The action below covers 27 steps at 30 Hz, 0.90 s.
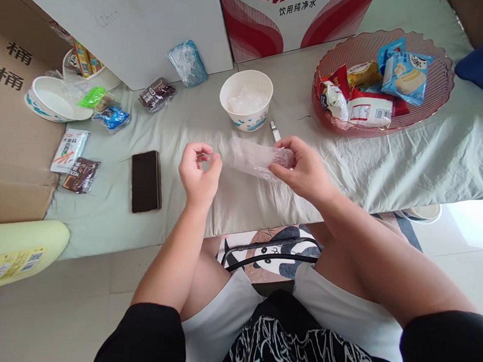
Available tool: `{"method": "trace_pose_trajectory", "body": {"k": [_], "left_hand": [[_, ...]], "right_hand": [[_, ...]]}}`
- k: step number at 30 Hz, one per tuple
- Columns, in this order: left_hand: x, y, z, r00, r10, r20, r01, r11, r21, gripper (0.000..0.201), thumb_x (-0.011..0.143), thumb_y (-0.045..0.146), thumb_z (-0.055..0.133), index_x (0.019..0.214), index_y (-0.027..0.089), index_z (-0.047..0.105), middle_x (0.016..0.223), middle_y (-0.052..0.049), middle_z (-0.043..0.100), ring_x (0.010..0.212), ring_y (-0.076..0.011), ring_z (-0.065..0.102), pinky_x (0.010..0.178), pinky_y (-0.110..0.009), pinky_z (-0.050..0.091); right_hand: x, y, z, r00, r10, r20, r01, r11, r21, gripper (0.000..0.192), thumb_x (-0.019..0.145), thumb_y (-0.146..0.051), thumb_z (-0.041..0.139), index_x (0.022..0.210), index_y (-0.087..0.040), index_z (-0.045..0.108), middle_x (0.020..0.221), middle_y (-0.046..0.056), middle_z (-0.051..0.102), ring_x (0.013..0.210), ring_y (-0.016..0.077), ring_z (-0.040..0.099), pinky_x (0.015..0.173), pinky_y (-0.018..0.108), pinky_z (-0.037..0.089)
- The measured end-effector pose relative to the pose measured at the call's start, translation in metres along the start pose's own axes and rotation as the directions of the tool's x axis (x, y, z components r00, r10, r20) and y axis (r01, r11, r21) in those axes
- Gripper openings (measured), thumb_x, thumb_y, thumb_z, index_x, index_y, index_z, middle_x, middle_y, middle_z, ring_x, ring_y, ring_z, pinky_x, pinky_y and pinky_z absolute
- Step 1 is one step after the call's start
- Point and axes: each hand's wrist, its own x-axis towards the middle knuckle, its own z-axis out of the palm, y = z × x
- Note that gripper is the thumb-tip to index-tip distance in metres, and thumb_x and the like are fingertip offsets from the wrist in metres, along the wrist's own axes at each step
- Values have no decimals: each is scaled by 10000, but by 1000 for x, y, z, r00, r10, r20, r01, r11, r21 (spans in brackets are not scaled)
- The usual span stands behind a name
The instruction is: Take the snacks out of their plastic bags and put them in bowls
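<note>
My right hand [304, 166] pinches a clear, crinkled plastic bag [249, 157] between thumb and fingers, and the bag stretches leftward over the cloth. Just beyond the bag's left end is my left hand [200, 174], its fingers loosely curled and the thumb apart from them, with nothing visible in it. Behind the bag stands a white paper bowl [247, 101] with a blue pattern, holding crumpled clear plastic. A small white and silver tube-shaped item [275, 131] lies partly behind the bag, near my right fingertips.
A pink ribbed bowl [319, 106] of packaged snacks stands at right. To the left lie a phone [146, 181], wrapped snacks [157, 94], a blue wrapped packet [187, 63] and a tipped paper bowl [51, 99]. Cartons [132, 19] line the back; the table's front edge is near my knees.
</note>
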Motion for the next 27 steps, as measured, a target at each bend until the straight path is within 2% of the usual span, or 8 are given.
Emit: {"method": "trace_pose_trajectory", "body": {"k": [2, 5, 7, 9, 14, 18, 21, 27], "left_hand": [[-9, 5, 4, 991, 13, 136, -10, 1000, -25, 228, 798, 354, 781, 946, 232, 658, 1006, -47, 703, 1014, -198, 673, 928, -323, 539], [-20, 9, 12, 912, -53, 407, 132, 977, -170, 517, 752, 513, 856, 1156, 244, 678, 1255, -95, 724, 1223, -260, 671, 1026, -364, 536], [-23, 11, 17, 845, -88, 528, 256, 933, -254, 654, 707, 593, 883, 1223, 250, 674, 1282, -109, 731, 1218, -279, 691, 1017, -377, 552], [-23, 13, 19, 814, -97, 573, 328, 891, -315, 645, 713, 606, 882, 1214, 246, 695, 1247, -109, 755, 1140, -266, 727, 981, -372, 569], [-17, 19, 16, 858, -190, 477, 413, 808, -420, 409, 763, 536, 846, 1023, 236, 750, 1093, -81, 808, 961, -219, 756, 853, -349, 595], [-12, 21, 12, 896, -181, 405, 370, 807, -460, 269, 757, 433, 826, 908, 226, 743, 1007, -67, 805, 1006, -229, 753, 900, -362, 592], [-7, 19, 6, 936, -179, 302, 303, 847, -437, 194, 803, 366, 767, 937, 232, 726, 1030, -51, 779, 1015, -207, 748, 912, -339, 575], [9, 18, -14, 890, -334, 310, 442, 797, -410, 53, 829, 236, 667, 800, 220, 625, 841, 3, 696, 767, -133, 707, 763, -274, 540]], "right_hand": [[-2, -5, 0, 997, -75, 35, 76, 997, -35, 93, 785, -301, 650, 813, -228, 598, 718, -11, 580, 673, 160, 495, 676, 330, 399], [-6, -10, 6, 979, -172, 107, 169, 985, 34, 125, 837, -340, 622, 808, -230, 569, 785, 7, 619, 754, 178, 532, 747, 343, 429], [-8, -12, 12, 965, -196, 172, 176, 976, 128, 171, 869, -381, 624, 836, -238, 537, 801, 2, 614, 741, 169, 524, 733, 336, 432], [-9, -12, 18, 958, -194, 209, 148, 965, 217, 217, 893, -426, 623, 857, -240, 517, 817, 0, 605, 725, 159, 520, 711, 329, 430], [-1, -11, 30, 997, -82, -15, 83, 976, 200, 423, 735, -419, 778, 1038, -242, 541, 950, 15, 624, 842, 177, 571, 737, 317, 443], [6, -13, 38, 981, -20, 191, -18, 980, 197, 445, 708, -473, 759, 1028, -215, 589, 886, 12, 632, 741, 164, 552, 697, 321, 440], [5, -12, 42, 992, 34, 119, -45, 995, 90, 321, 724, -453, 704, 905, -220, 579, 742, -24, 575, 666, 149, 502, 653, 309, 398], [-10, -12, 43, 993, -39, -111, 20, 986, -165, 230, 747, -423, 655, 790, -250, 511, 628, -53, 504, 576, 138, 440, 589, 297, 330]]}}
